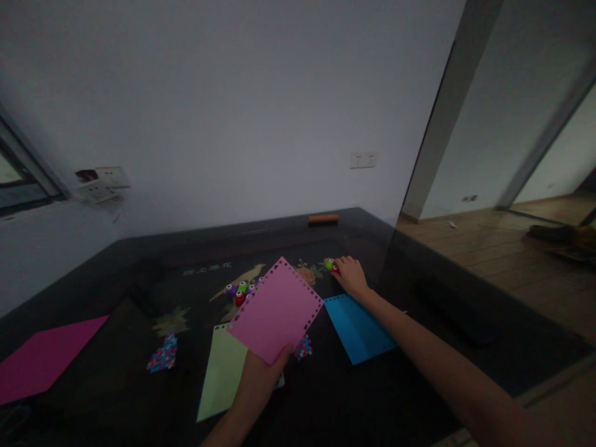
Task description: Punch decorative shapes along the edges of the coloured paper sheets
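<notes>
Holding punched-edge pink sheet (274,310), left hand (258,379); right hand (351,276) on punch (330,265).

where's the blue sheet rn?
Head view, right of centre: the blue sheet lies flat on the dark table, just below the right hand and right of the pink sheet in the left hand.

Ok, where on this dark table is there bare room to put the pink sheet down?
Bare table shows between the magenta sheet and the confetti pile, and along the far edge near the orange bar. It is crowded mid-table: small punches, green sheet, blue sheet.
</notes>
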`<state>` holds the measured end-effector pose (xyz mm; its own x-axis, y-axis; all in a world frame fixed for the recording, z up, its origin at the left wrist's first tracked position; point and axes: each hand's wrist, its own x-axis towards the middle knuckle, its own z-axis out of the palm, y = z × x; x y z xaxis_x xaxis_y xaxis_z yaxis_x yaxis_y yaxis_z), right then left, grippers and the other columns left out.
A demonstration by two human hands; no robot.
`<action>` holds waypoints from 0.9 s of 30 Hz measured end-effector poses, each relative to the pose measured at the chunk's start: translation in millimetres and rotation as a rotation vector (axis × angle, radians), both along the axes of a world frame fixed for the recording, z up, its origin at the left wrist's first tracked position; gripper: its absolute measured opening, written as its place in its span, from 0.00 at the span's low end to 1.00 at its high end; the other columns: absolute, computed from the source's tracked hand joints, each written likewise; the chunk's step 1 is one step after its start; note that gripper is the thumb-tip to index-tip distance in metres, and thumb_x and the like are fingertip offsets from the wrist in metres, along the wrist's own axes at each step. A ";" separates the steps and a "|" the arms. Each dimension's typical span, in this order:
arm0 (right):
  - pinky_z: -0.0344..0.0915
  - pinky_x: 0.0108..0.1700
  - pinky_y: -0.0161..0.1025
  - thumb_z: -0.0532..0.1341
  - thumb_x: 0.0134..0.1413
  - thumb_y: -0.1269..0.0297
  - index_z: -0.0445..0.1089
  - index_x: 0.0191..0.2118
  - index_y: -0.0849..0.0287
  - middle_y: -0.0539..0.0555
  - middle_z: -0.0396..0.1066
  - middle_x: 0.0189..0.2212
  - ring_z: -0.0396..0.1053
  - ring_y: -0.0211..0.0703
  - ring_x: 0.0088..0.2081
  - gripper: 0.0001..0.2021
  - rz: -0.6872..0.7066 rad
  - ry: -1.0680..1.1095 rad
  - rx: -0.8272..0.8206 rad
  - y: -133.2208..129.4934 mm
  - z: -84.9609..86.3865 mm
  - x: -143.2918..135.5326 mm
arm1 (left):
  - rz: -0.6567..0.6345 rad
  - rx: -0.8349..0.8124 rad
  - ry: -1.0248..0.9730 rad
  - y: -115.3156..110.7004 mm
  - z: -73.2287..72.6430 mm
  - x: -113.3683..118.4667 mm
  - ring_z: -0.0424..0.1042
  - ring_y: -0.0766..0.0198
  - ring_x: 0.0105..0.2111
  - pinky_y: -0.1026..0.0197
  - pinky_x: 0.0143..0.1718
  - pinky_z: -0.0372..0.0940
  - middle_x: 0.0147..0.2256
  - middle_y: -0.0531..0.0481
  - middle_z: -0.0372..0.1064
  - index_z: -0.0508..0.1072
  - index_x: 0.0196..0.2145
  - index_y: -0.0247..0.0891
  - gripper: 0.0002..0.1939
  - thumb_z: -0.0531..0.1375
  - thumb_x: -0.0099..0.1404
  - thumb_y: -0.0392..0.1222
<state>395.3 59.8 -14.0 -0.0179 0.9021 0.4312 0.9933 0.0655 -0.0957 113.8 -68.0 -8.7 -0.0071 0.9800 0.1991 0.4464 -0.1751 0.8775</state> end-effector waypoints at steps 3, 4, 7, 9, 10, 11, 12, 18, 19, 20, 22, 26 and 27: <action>0.56 0.43 0.44 0.59 0.55 0.63 0.69 0.42 0.61 0.62 0.70 0.42 0.63 0.54 0.46 0.10 -0.002 0.053 0.038 -3.6 3.2 3.3 | -0.054 -0.020 -0.009 1.9 -1.4 -0.3 0.72 0.46 0.45 0.47 0.48 0.65 0.40 0.39 0.75 0.74 0.39 0.31 0.22 0.58 0.52 0.50; 0.57 0.43 0.44 0.59 0.55 0.62 0.69 0.41 0.60 0.61 0.70 0.42 0.63 0.53 0.45 0.10 0.003 0.075 0.047 -6.6 4.5 4.7 | -0.080 -0.039 -0.012 2.2 -0.9 -0.5 0.73 0.47 0.43 0.48 0.46 0.66 0.39 0.39 0.76 0.74 0.39 0.31 0.22 0.57 0.53 0.51; 0.60 0.42 0.42 0.57 0.57 0.61 0.69 0.40 0.58 0.58 0.71 0.39 0.65 0.49 0.43 0.09 0.044 0.156 0.066 -23.1 8.3 9.2 | -0.129 -0.090 -0.018 2.2 1.3 -1.7 0.75 0.48 0.37 0.51 0.40 0.68 0.34 0.41 0.77 0.76 0.35 0.32 0.20 0.57 0.55 0.51; 0.61 0.43 0.42 0.57 0.56 0.63 0.70 0.38 0.58 0.56 0.72 0.37 0.66 0.47 0.41 0.07 0.126 0.298 0.082 -40.3 10.8 11.9 | -0.144 -0.105 -0.017 2.0 1.7 -2.7 0.75 0.49 0.35 0.52 0.38 0.68 0.32 0.42 0.78 0.76 0.32 0.33 0.18 0.56 0.56 0.51; 0.62 0.44 0.42 0.58 0.55 0.64 0.70 0.36 0.58 0.56 0.72 0.36 0.67 0.47 0.41 0.06 0.177 0.393 0.085 -50.1 12.1 12.8 | -0.152 -0.118 -0.013 1.9 1.4 -3.2 0.75 0.50 0.34 0.53 0.37 0.68 0.31 0.43 0.78 0.76 0.30 0.33 0.18 0.56 0.56 0.51; 0.62 0.45 0.43 0.58 0.55 0.65 0.71 0.36 0.58 0.56 0.72 0.36 0.67 0.47 0.41 0.06 0.210 0.472 0.076 -60.3 13.6 13.3 | -0.158 -0.133 -0.007 1.6 0.9 -3.7 0.75 0.50 0.33 0.54 0.36 0.68 0.29 0.43 0.77 0.76 0.29 0.34 0.18 0.56 0.56 0.52; 0.62 0.45 0.44 0.58 0.55 0.66 0.71 0.36 0.58 0.56 0.72 0.35 0.68 0.47 0.41 0.06 0.222 0.538 0.063 -70.4 15.2 13.2 | -0.165 -0.152 0.003 1.2 0.4 -4.0 0.74 0.51 0.31 0.54 0.34 0.67 0.28 0.43 0.77 0.76 0.27 0.34 0.19 0.56 0.57 0.53; 0.65 0.40 0.43 0.58 0.54 0.61 0.72 0.33 0.58 0.54 0.74 0.32 0.71 0.46 0.36 0.07 0.278 0.852 -0.146 -110.6 21.9 -2.4 | -0.240 -0.256 0.059 -4.0 6.4 -0.6 0.70 0.58 0.24 0.60 0.28 0.62 0.21 0.47 0.72 0.73 0.19 0.36 0.23 0.53 0.60 0.56; 0.66 0.39 0.43 0.58 0.54 0.59 0.72 0.33 0.58 0.54 0.73 0.30 0.71 0.46 0.35 0.09 0.289 0.921 -0.183 -112.9 21.5 -6.6 | -0.263 -0.283 0.062 -4.9 8.0 0.6 0.69 0.60 0.23 0.61 0.27 0.62 0.20 0.48 0.70 0.73 0.19 0.36 0.24 0.53 0.60 0.56; 0.66 0.38 0.42 0.58 0.54 0.58 0.71 0.33 0.58 0.54 0.73 0.29 0.72 0.46 0.34 0.10 0.303 0.999 -0.221 -114.4 20.7 -10.8 | -0.289 -0.310 0.063 -5.7 9.4 1.7 0.67 0.61 0.22 0.62 0.27 0.61 0.19 0.48 0.69 0.72 0.18 0.36 0.24 0.52 0.60 0.56; 0.68 0.38 0.42 0.58 0.53 0.55 0.71 0.36 0.57 0.54 0.74 0.30 0.72 0.45 0.33 0.12 0.340 1.156 -0.301 -115.9 18.7 -17.9 | -0.340 -0.350 0.064 -7.1 10.9 3.6 0.66 0.62 0.21 0.63 0.26 0.59 0.17 0.50 0.66 0.72 0.17 0.36 0.25 0.52 0.61 0.56; 0.68 0.37 0.42 0.58 0.53 0.51 0.72 0.38 0.56 0.53 0.75 0.32 0.72 0.42 0.33 0.14 0.383 1.370 -0.440 -118.4 17.8 -23.8 | -0.406 -0.413 0.083 -10.3 11.6 6.9 0.64 0.65 0.19 0.64 0.25 0.57 0.15 0.52 0.63 0.70 0.15 0.37 0.26 0.51 0.61 0.56; 0.68 0.37 0.42 0.59 0.52 0.52 0.72 0.38 0.56 0.53 0.75 0.32 0.72 0.42 0.33 0.14 0.377 1.406 -0.467 -119.2 18.6 -23.6 | -0.415 -0.429 0.091 -11.3 11.8 7.7 0.64 0.65 0.19 0.64 0.25 0.57 0.15 0.52 0.63 0.70 0.15 0.37 0.26 0.51 0.61 0.56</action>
